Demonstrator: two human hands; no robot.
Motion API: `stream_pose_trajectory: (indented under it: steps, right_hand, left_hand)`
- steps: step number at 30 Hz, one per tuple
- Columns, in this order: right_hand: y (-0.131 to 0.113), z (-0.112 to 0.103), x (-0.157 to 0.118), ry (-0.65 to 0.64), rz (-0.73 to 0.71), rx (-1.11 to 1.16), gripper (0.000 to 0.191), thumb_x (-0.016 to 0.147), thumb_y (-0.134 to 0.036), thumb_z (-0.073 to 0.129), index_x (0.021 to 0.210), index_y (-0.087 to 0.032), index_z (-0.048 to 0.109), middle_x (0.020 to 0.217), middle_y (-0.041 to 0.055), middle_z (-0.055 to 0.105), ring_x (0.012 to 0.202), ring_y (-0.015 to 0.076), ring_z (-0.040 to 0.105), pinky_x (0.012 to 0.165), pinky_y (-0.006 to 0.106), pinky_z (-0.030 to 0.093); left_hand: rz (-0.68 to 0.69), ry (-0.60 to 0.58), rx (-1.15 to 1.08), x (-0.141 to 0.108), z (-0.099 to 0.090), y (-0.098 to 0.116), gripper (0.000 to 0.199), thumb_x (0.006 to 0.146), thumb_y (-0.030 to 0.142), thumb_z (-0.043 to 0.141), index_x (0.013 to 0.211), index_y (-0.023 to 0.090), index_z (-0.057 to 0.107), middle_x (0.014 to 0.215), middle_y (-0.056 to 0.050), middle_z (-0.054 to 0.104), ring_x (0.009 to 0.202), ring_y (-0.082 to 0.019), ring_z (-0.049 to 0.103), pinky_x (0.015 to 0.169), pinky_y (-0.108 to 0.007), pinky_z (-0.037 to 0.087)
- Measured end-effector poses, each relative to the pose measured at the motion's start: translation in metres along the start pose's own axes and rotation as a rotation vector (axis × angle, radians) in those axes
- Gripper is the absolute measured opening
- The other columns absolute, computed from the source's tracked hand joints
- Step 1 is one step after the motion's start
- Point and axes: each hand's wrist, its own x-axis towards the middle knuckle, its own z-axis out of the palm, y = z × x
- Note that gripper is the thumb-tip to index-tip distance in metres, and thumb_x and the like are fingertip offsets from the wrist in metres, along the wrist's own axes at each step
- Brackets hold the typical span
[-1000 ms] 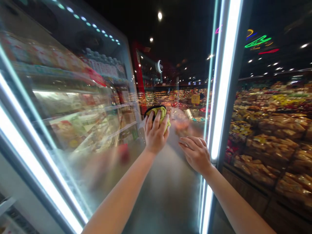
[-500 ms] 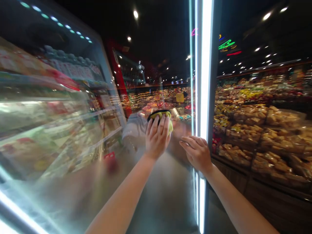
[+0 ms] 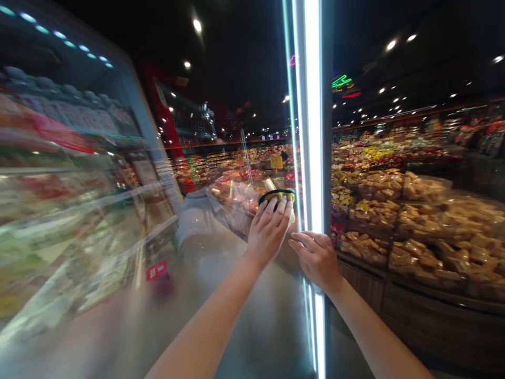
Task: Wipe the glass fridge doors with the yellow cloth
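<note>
My left hand [image 3: 270, 230] presses a yellow-green cloth [image 3: 292, 215] with a dark edge flat on the glass door [image 3: 252, 321]. Its fingers lie over the cloth and hide most of it. Close by on the right, my right hand [image 3: 316, 259] is bent round the door's lit edge frame [image 3: 314, 131], with its fingers reaching past it toward the glass. A small gap separates the cloth from the right hand's fingertips.
Blurred shelves of packaged goods [image 3: 51, 210] fill the left, behind a pale cabinet frame [image 3: 134, 100]. On the right, bins of bagged snacks [image 3: 418, 221] stand above a wooden base [image 3: 434, 326]. A red tag [image 3: 157, 270] shows low at left.
My left hand has slid the cloth rightward and slightly down across the glass, closer to my right hand. My right hand stays at the door edge. The whole view has turned somewhat to the right.
</note>
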Motion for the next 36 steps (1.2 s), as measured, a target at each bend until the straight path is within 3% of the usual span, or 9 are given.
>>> stream_pose_trajectory:
  steps: [4,10,17,23,26,31,36]
  right_hand:
    - [0.019,0.011,-0.001,0.021,-0.007,0.041,0.025,0.094,-0.009,0.060,0.102,-0.026,0.076,0.110,0.0001,0.079,0.102,0.0188,0.066,0.090,0.035,0.043]
    - [0.047,0.022,0.003,0.013,-0.042,0.110,0.024,0.095,-0.011,0.059,0.101,-0.026,0.076,0.110,0.0009,0.079,0.100,0.0191,0.064,0.089,0.036,0.043]
    - [0.080,0.039,-0.007,-0.022,-0.086,0.190,0.021,0.096,-0.013,0.059,0.099,-0.025,0.076,0.105,0.0018,0.078,0.100,0.0190,0.064,0.089,0.035,0.044]
    - [0.102,0.058,0.010,-0.011,-0.118,0.241,0.027,0.097,-0.009,0.054,0.101,-0.023,0.077,0.116,0.0050,0.076,0.114,0.0205,0.063,0.100,0.036,0.046]
    - [0.109,0.065,0.007,-0.016,-0.119,0.257,0.028,0.097,-0.008,0.054,0.100,-0.023,0.077,0.118,0.0049,0.076,0.119,0.0207,0.063,0.102,0.037,0.047]
    - [0.116,0.074,-0.006,-0.074,-0.138,0.266,0.026,0.096,-0.009,0.055,0.094,-0.023,0.076,0.116,0.0040,0.076,0.119,0.0217,0.063,0.100,0.038,0.048]
    - [0.119,0.080,-0.001,-0.078,-0.136,0.281,0.026,0.097,-0.010,0.055,0.097,-0.024,0.077,0.116,0.0037,0.077,0.115,0.0214,0.064,0.100,0.038,0.047]
  left_hand:
    - [-0.026,0.015,0.055,0.000,0.011,-0.002,0.062,0.100,0.024,0.052,0.160,0.021,0.033,0.151,-0.006,0.056,0.143,-0.025,0.049,0.126,-0.041,0.030]
    - [-0.101,-0.007,0.097,0.021,0.040,0.000,0.062,0.101,0.023,0.052,0.160,0.020,0.032,0.153,-0.007,0.053,0.147,-0.025,0.044,0.127,-0.044,0.028]
    - [0.032,-0.100,0.143,-0.014,0.069,0.004,0.058,0.099,0.020,0.054,0.155,0.019,0.040,0.150,-0.007,0.057,0.142,-0.023,0.050,0.126,-0.041,0.030]
    - [-0.110,-0.129,0.155,0.009,0.089,-0.003,0.058,0.097,0.021,0.053,0.154,0.015,0.041,0.153,-0.009,0.054,0.148,-0.027,0.042,0.127,-0.047,0.028]
    - [-0.149,-0.127,0.163,0.004,0.102,0.000,0.060,0.097,0.021,0.054,0.155,0.016,0.039,0.153,-0.010,0.054,0.149,-0.027,0.040,0.128,-0.048,0.027]
    - [-0.043,-0.163,0.170,-0.022,0.109,0.005,0.057,0.098,0.019,0.053,0.153,0.018,0.041,0.149,-0.009,0.059,0.146,-0.026,0.046,0.127,-0.046,0.030]
    - [-0.124,-0.142,0.198,-0.005,0.111,0.000,0.060,0.098,0.021,0.053,0.156,0.015,0.037,0.150,-0.012,0.057,0.149,-0.026,0.041,0.128,-0.049,0.027]
